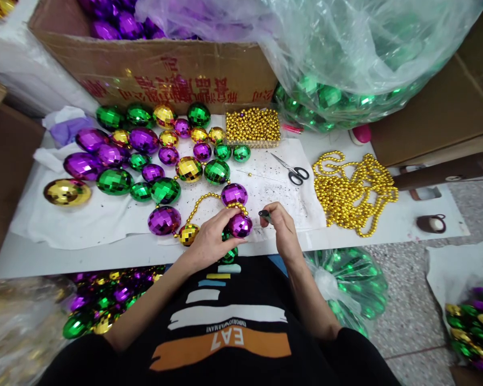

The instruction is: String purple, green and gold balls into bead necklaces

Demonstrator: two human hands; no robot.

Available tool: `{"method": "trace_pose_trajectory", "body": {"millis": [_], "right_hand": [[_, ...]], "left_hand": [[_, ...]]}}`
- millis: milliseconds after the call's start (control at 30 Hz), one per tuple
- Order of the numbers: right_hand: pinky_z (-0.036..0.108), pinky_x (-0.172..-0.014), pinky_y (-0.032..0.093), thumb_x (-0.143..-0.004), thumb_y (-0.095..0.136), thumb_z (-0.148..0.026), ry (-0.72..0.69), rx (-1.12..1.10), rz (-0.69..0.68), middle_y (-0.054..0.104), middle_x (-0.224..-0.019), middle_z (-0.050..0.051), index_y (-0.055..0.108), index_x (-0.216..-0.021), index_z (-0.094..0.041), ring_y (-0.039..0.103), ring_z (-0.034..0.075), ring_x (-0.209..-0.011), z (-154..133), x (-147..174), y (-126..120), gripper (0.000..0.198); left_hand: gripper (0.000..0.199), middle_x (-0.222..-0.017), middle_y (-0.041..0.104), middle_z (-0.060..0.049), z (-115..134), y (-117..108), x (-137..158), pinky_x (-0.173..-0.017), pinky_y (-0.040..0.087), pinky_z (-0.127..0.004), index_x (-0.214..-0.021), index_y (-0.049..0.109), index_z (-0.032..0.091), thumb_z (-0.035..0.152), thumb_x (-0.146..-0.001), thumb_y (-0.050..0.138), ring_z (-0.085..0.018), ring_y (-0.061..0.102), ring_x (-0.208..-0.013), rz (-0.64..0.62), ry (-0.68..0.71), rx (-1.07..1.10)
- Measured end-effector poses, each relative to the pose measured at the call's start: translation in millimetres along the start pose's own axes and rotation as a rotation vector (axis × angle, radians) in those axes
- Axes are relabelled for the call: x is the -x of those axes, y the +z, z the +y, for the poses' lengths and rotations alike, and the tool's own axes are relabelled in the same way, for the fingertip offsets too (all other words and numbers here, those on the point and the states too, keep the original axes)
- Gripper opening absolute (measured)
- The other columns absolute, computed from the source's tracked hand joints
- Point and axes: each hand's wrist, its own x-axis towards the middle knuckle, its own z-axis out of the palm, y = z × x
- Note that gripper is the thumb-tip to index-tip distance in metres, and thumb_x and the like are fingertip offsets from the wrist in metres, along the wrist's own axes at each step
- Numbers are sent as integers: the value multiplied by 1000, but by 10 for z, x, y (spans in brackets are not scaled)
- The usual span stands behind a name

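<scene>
A cardboard box [145, 69] with red print walls off the back of the bench [64, 261], purple balls heaped inside it. Beside it, a clear plastic bag [366, 80] of green balls bulges over the rear right part. Scissors [294, 175] lie beyond the right hand [285, 230], near a tray of gold beads [253, 127]; farther right sits a tangle of gold bead strands [354, 195], with a brown bar [446, 174] reaching in behind it.

The left hand [214, 234] is curled round a purple ball [240, 225] near the front edge, in front of the person's body. The right hand, just apart from it, is closed round a small dark tool [264, 215], whose kind is hard to make out.

The purple ball is shiny and faceted like a mirror ball, as are most of the green, gold and purple balls [166, 191] spread to the left, some round, some egg-shaped. A curved string of small, smooth gold beads [203, 202] runs beside the left hand. Under much of this lies a soft, wrinkled white sheet [84, 225], dotted with dark specks.

A speckled stretch of sheet separates the right hand from the scissors. The bench's white front edge passes close under both wrists, and a tied bag [352, 289] of green balls sits below it, beside the right forearm.
</scene>
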Motion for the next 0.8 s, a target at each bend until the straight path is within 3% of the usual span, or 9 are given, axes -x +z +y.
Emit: {"method": "trace_pose_trajectory", "body": {"millis": [267,433,600,800], "right_hand": [[30,-67,42,-91,55,-64,54,-87,-83,59,-76,1,64,-96,-22,51,14,-67,24,-1,-47,44],[29,-66,41,-93,51,-66,-53,97,-101,53,-67,0,63,-83,-20,49,15,-67,-246,-101,-137,49],[27,-66,39,-94,51,-63,-153,300,-360,54,-71,0,59,-77,-18,50,13,-69,-510,-309,-196,48],[25,-69,38,-95,55,-43,-199,390,-519,60,-80,0,57,-82,-18,53,13,-76,-624,-437,-74,28]], "left_hand": [[62,-141,59,-12,61,-6,-3,-113,45,-45,-136,51,22,30,-80,77,-28,56,-133,45,-47,110],[65,-140,59,-12,110,-224,-57,-112,45,-44,-135,49,23,31,-78,79,-26,58,-130,-200,-147,454],[71,-142,57,-14,52,-484,-178,-113,42,-45,-135,52,22,28,-73,84,-29,55,-133,-494,-150,727],[72,-144,57,-14,-85,-554,-241,-113,41,-44,-138,56,21,24,-71,84,-29,54,-134,-655,-103,837]]}}
